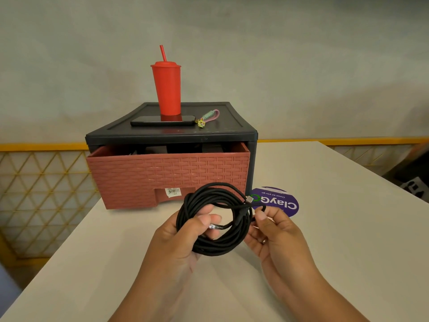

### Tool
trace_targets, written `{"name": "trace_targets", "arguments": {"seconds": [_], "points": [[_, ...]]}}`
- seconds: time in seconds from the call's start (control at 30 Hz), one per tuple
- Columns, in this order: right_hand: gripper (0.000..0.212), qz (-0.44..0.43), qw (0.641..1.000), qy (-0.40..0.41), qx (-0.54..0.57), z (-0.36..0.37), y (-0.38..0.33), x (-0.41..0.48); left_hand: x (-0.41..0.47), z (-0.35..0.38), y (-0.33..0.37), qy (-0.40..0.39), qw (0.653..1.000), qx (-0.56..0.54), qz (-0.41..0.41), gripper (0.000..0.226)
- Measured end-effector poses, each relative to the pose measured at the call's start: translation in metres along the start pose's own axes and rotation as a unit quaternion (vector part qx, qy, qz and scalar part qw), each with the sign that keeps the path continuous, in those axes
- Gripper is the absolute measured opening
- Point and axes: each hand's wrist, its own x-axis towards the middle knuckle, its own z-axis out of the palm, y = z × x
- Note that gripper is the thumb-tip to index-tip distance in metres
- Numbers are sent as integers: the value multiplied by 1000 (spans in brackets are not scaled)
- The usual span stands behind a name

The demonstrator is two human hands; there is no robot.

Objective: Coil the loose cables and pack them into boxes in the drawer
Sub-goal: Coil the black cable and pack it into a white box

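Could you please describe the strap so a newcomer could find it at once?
Find the black-topped drawer unit on the table. On its top, right of the red cup and the phone, lies the strap. It alone is a pink and green loop.

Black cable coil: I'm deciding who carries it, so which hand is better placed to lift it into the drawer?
Probably left. The left hand holds the whole coil, fingers through its loops; the right hand only pinches one strand at the coil's edge. The drawer stands partly open ahead.
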Motion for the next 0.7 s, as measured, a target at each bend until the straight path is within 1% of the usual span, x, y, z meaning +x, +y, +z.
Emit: {"name": "trace_targets", "arguments": {"seconds": [0.07,0.1,0.13,0.17,0.2,0.23,0.27,0.3,0.33,0.37,0.4,0.47,0.5,0.53,0.6,0.67,0.7], "points": [[18,33,999,-25,29,0,-1,0,-1,-2,0,-37,999,-23,-20,14],[13,53,997,-46,44,-2,-1,0,-2,-2,1,-65,997,-40,-33,22],[4,72,995,-59,38,2,-3,-2,-2,-4,2,-94,992,-64,-47,40],[20,82,993,-76,41,2,-2,-2,-1,-7,2,-124,986,-92,-66,56],[31,100,991,-90,24,4,-4,-5,-1,-8,1,-155,978,-116,-81,64],[24,109,989,-99,21,2,-2,-5,-2,-8,0,-191,969,-127,-91,67],[10,123,987,-102,5,6,-4,-8,-2,-7,-2,-212,965,-125,-90,67],[18,136,984,-111,14,3,-2,-7,-3,-6,-2,-207,968,-111,-85,70],[22,155,981,-117,9,6,-5,-11,-3,-5,-3,-184,976,-90,-67,73],[20,173,977,-119,33,5,-5,-11,-4,-4,-2,-162,983,-66,-45,74],[18,197,973,-112,49,7,-5,-13,-5,-3,0,-150,988,-38,-20,71],[27,236,957,-127,111,8,-4,-14,-8,-1,4,-135,990,28,20,51],[31,240,953,-132,129,7,-1,-14,-9,1,4,-128,988,79,36,43],[33,243,948,-147,141,10,0,-16,-9,1,1,-123,982,132,53,39],[32,232,946,-175,144,11,1,-17,-11,2,-6,-137,964,208,93,35],[24,210,953,-185,117,11,2,-17,-12,3,-12,-151,950,242,123,22],[23,202,955,-193,104,10,1,-17,-11,1,-14,-146,948,248,136,20]]}}
